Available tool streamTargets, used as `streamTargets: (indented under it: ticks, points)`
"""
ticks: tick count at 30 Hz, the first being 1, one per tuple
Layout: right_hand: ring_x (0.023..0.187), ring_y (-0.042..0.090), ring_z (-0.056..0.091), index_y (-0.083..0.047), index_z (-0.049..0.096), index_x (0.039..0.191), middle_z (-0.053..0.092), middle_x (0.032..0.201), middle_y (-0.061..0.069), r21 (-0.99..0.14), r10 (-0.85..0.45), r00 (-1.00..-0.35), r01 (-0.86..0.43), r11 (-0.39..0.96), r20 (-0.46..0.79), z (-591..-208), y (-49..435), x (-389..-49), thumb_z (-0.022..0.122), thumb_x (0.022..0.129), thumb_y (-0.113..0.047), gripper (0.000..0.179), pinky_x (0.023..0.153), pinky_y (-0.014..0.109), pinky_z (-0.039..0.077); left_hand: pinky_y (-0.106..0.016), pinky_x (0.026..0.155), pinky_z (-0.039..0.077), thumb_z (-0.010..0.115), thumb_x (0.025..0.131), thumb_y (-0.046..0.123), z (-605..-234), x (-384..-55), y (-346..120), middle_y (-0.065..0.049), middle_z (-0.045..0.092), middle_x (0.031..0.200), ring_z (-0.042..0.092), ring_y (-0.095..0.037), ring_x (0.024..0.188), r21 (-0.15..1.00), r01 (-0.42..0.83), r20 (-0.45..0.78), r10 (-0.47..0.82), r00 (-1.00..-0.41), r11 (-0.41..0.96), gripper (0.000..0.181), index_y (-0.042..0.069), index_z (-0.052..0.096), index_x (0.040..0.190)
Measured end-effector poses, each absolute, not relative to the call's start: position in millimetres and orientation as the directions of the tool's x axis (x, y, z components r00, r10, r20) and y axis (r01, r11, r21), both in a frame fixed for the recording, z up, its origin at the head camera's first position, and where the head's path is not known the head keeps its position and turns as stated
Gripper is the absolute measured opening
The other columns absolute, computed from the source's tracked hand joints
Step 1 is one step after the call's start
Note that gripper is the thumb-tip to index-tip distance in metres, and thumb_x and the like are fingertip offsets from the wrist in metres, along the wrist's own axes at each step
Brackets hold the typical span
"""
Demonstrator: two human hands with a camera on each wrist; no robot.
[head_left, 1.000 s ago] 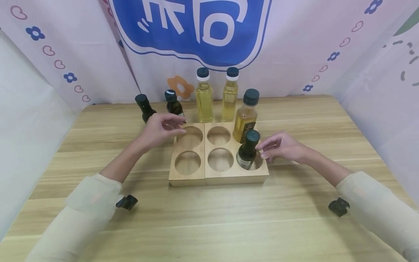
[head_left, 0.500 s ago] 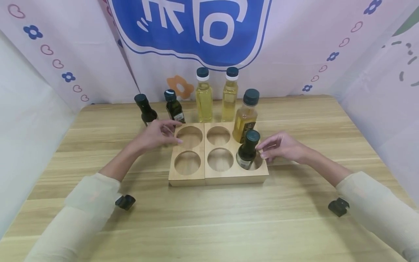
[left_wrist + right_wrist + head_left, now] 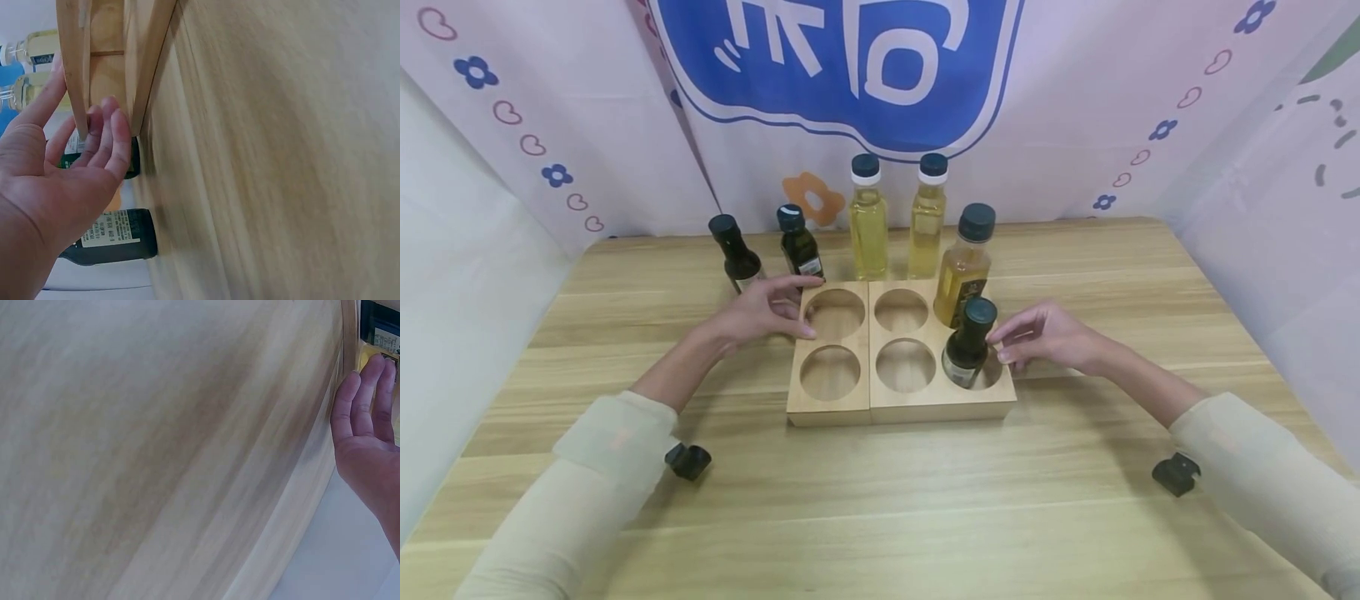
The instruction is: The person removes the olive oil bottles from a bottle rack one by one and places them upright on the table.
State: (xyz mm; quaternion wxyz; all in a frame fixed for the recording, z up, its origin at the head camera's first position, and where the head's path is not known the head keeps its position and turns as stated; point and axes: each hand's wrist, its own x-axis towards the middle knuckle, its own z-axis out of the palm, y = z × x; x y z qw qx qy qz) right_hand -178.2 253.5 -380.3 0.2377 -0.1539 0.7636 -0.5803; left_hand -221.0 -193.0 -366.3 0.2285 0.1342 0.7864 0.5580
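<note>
A pale wooden bottle rack with several round holes sits on the table. Its left end is gripped by my left hand; in the left wrist view the thumb lies on the outside of the top board and the other fingers reach in beneath it. At the other end my right hand holds the rack's edge, thumb and fingertips at the rim. A dark green bottle leans in the front right hole, and an amber oil bottle stands in the hole behind. The left and middle holes are bare.
Behind the rack stand two pale yellow oil bottles with dark caps. Two dark bottles stand at the back left, one dark bottle beyond my left hand and another dark bottle beside the rack corner. A printed curtain hangs behind the table.
My left hand has come down from above the rack's back left corner to its left end and taken hold there. The right hand and bottles stay put.
</note>
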Motion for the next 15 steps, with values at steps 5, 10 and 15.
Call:
streamTargets:
  ticks: [5, 10, 15]
  points:
    - [0.069, 0.019, 0.071, 0.017, 0.068, 0.111, 0.079, 0.1, 0.004, -0.958, -0.509, -0.84, 0.043, 0.282, -0.188, -380.3, 253.7, -178.3, 0.076, 0.084, 0.011, 0.029, 0.067, 0.034, 0.064, -0.028, 0.082, 0.061, 0.08, 0.084, -0.008, -368.2, -222.7, -192.8, -0.018, 0.053, 0.118, 0.068, -0.015, 0.084, 0.937, -0.05, -0.221, 0.476, -0.851, 0.347, 0.083, 0.008, 0.044, 0.157]
    - [0.068, 0.019, 0.071, 0.012, 0.072, 0.109, 0.079, 0.1, 0.003, -0.96, -0.51, -0.839, 0.05, 0.276, -0.191, -379.9, 253.9, -178.6, 0.075, 0.084, 0.011, 0.025, 0.067, 0.033, 0.064, -0.03, 0.084, 0.061, 0.08, 0.086, -0.006, -370.0, -223.7, -193.4, -0.022, 0.06, 0.118, 0.072, -0.018, 0.085, 0.937, -0.048, -0.221, 0.481, -0.848, 0.346, 0.081, 0.008, 0.043, 0.157]
    - [0.068, 0.02, 0.07, 0.008, 0.074, 0.108, 0.079, 0.1, 0.003, -0.962, -0.518, -0.834, 0.056, 0.265, -0.192, -379.6, 254.0, -178.5, 0.075, 0.085, 0.011, 0.023, 0.068, 0.033, 0.064, -0.031, 0.077, 0.062, 0.08, 0.087, -0.005, -372.0, -225.0, -194.7, -0.022, 0.066, 0.112, 0.072, -0.017, 0.085, 0.943, -0.031, -0.2, 0.491, -0.848, 0.332, 0.079, 0.005, 0.043, 0.156]
